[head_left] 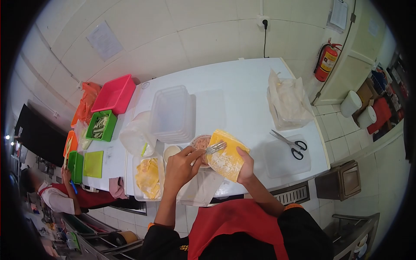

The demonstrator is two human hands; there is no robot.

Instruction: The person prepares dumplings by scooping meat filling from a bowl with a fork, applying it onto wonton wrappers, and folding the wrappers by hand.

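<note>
My left hand is closed round the handle of a metal fork, whose tines lie over a yellow sheet. In my right hand is that yellow sheet, gripped at its right edge and dusted with white powder. Behind the sheet, partly hidden, stands a bowl of pinkish filling. Just left of the bowl sits a small white cup. More yellow sheets lie in a clear tray left of my left hand.
Stacked clear containers stand behind the cup. To the right, scissors rest on a clear lid, before a cloth-lined container. Pink and green bins are at left. A co-worker holds something blue there.
</note>
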